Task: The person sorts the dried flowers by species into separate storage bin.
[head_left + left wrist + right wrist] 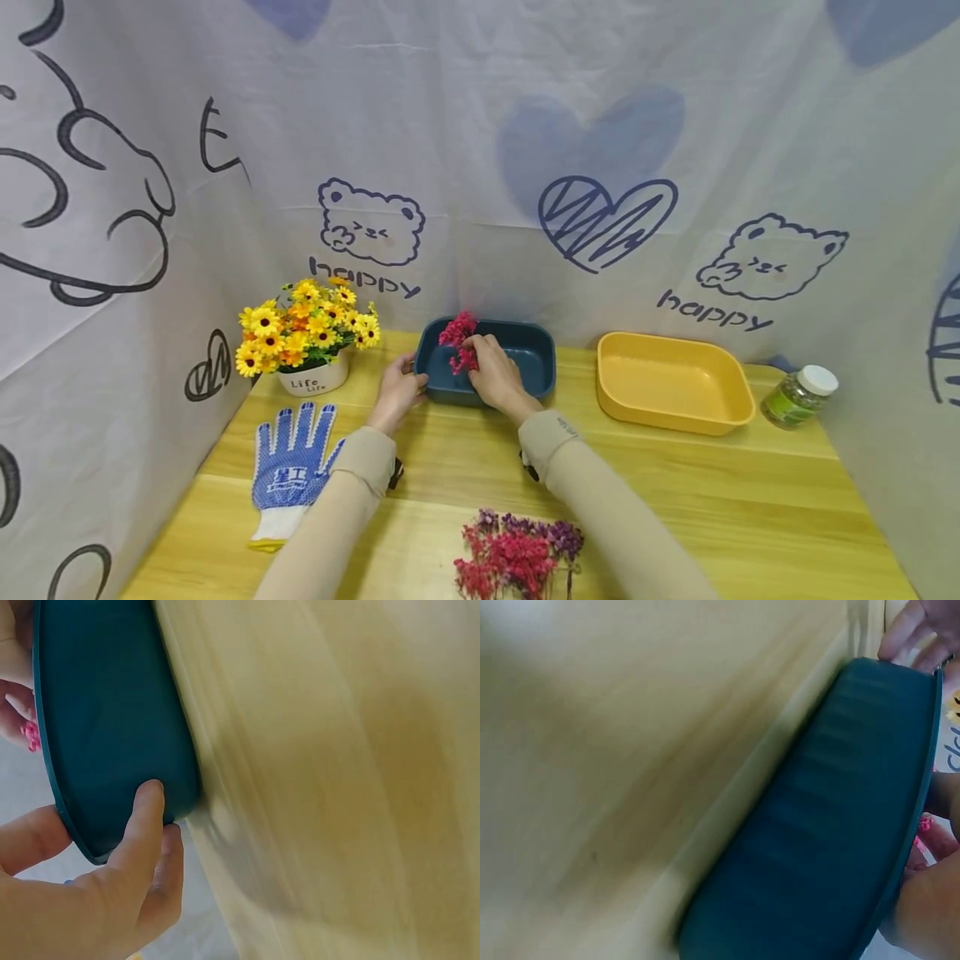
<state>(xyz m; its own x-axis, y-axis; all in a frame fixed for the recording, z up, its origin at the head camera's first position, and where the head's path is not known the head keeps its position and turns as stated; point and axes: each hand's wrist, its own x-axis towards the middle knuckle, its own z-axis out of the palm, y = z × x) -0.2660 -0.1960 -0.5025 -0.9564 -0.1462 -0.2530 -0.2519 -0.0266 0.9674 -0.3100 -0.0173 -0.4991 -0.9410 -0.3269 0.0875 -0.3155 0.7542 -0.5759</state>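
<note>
Against the back of the table stands a dark teal plastic tray [528, 357]. My left hand [400, 390] grips its left end; in the left wrist view the thumb is at the rim and the fingers [142, 825] lie along the outer wall. Over the tray, my right hand [495, 372] holds a small bunch of pink dried flowers [458, 331] by its lower part, towards the left side. In the right wrist view the tray wall hides most of the flowers. Another pile of pink and purple dried flowers [517, 557] lies at the table's near edge.
Right of the teal tray is a yellow tray [675, 382], with a white-capped jar [799, 397] beyond it. At left stand yellow artificial flowers [307, 325] in a white pot [318, 377], and a blue-and-white work glove [291, 467] lies in front. Printed cloth [480, 183] borders the table.
</note>
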